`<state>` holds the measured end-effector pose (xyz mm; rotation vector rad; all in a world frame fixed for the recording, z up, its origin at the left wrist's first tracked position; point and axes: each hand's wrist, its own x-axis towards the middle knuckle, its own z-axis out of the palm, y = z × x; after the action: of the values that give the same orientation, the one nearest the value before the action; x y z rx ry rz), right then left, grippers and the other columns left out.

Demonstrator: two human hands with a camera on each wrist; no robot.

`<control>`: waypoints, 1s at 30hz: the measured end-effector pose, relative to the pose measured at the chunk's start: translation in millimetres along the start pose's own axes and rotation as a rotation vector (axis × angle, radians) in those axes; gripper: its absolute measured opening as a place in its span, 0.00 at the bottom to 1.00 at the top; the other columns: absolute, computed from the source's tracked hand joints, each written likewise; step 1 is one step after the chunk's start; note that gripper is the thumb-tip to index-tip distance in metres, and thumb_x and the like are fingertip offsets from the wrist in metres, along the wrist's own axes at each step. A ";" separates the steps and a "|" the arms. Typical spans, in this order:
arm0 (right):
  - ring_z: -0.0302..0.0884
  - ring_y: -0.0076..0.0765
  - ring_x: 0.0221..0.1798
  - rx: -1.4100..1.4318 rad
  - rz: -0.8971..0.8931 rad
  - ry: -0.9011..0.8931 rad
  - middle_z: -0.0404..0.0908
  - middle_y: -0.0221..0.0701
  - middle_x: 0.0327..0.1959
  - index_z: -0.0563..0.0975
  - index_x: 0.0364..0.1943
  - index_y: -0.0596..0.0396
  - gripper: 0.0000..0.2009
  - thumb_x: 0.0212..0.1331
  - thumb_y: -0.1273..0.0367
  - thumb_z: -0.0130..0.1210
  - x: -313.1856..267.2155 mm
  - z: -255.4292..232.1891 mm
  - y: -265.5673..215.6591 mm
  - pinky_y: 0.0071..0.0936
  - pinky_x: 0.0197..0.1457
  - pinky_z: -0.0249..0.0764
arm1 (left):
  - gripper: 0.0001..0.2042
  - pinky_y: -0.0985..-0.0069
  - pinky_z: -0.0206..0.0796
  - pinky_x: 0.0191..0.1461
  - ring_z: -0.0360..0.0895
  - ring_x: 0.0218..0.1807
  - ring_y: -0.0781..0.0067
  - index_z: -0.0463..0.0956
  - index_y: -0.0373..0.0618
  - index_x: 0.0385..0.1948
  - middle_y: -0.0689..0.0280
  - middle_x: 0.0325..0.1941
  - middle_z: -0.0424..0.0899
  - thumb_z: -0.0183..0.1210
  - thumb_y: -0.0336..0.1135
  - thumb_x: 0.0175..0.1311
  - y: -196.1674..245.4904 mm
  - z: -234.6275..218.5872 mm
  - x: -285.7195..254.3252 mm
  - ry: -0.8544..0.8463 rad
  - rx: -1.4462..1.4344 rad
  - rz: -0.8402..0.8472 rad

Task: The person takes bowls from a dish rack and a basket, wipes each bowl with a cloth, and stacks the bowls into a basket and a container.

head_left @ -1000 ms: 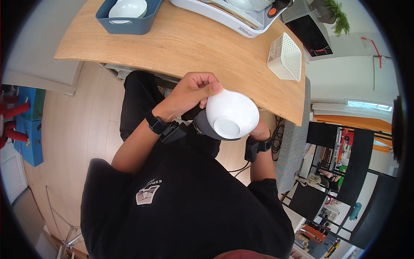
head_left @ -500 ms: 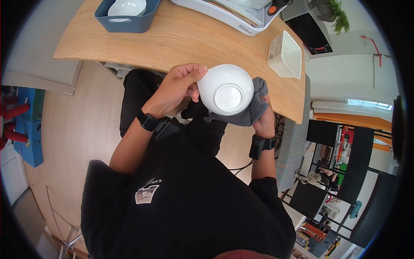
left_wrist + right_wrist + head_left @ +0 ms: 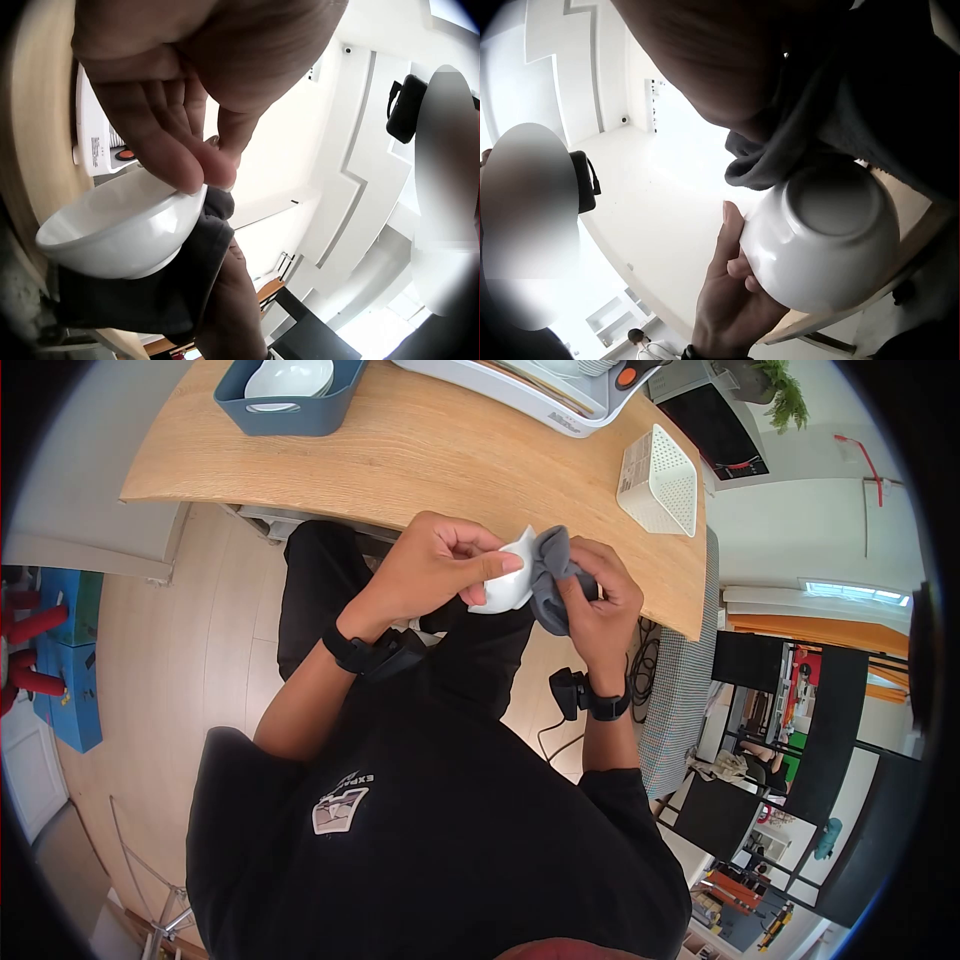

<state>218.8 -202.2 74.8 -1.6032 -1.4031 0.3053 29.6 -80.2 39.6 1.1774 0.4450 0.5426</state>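
Bowl (image 3: 505, 582) held in mid-air just below the worktop (image 3: 400, 450) edge, above the person's lap. Left hand (image 3: 435, 570) grips its rim, fingers (image 3: 176, 161) curled on the rim with the thumb across. Right hand (image 3: 600, 595) clasps a grey cloth (image 3: 550, 580), bunched and pressed against the bowl's side. Both wrists are bent inward, hands nearly meeting.

This is looking like a home kitchen area. A dish rack (image 3: 540, 395) and a blue tub (image 3: 290, 405) of bowls are sitting on the wooden counter (image 3: 420, 455); a cooktop (image 3: 715, 430), probably, is lying beyond.
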 end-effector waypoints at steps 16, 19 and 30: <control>0.80 0.25 0.43 -0.046 0.072 0.164 0.86 0.33 0.42 0.83 0.47 0.64 0.15 0.54 0.85 0.57 6.1 -4.3 18.7 0.22 0.51 0.76 | 0.14 0.87 0.72 0.30 0.76 0.24 0.86 0.82 0.32 0.43 0.67 0.31 0.84 0.62 0.37 0.72 -10.0 -9.5 -1.5 -0.037 -0.417 -0.001; 0.78 0.23 0.40 -0.060 0.072 0.193 0.86 0.32 0.40 0.83 0.46 0.65 0.14 0.54 0.84 0.58 5.9 -4.6 15.0 0.22 0.49 0.75 | 0.13 0.86 0.74 0.31 0.77 0.24 0.86 0.80 0.35 0.43 0.67 0.32 0.84 0.60 0.39 0.74 -16.5 -14.0 3.2 -0.012 -0.515 0.033; 0.80 0.25 0.37 -0.047 0.062 0.191 0.87 0.34 0.41 0.83 0.41 0.64 0.12 0.50 0.81 0.63 2.1 2.0 14.2 0.23 0.45 0.77 | 0.10 0.82 0.79 0.37 0.85 0.32 0.79 0.77 0.37 0.42 0.62 0.37 0.86 0.59 0.37 0.74 -10.8 11.3 6.7 0.134 -0.537 0.045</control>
<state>227.1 -197.9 63.6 -1.6701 -1.2247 0.1523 43.3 -87.5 32.8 0.6392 0.3561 0.7295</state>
